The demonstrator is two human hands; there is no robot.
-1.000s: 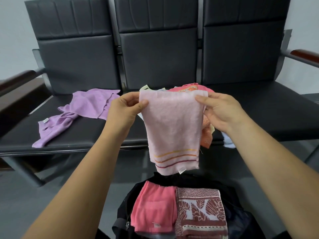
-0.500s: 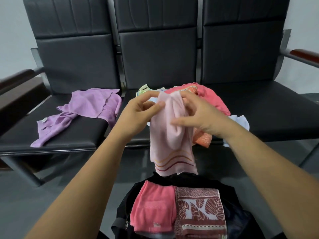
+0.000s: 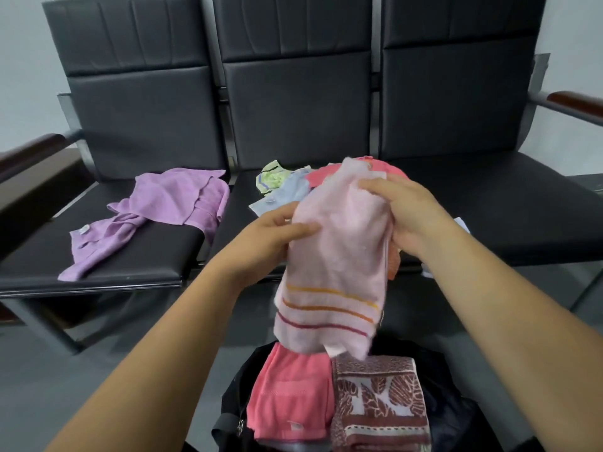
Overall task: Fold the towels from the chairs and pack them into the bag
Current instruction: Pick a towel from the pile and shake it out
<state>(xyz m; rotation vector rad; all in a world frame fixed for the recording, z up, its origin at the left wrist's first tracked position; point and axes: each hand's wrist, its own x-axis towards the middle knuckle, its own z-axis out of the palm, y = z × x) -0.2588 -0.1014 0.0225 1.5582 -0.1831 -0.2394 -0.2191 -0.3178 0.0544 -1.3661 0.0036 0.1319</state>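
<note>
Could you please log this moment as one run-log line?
step: folding | left hand: grips pink towel | right hand: grips it too | bag: coral towel, leaf-pattern towel inside | chairs: purple towel, mixed pile

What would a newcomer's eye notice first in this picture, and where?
The pale pink striped towel, held mid-frame by the left hand and right hand above the black bag. Then the purple towel crumpled on the left seat, and the coral towel and leaf-patterned towel folded in the bag.

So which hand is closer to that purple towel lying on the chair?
Left. The left hand grips the pale pink towel just right of the purple towel, apart from it; the right hand holds its far side, farther away.
</note>
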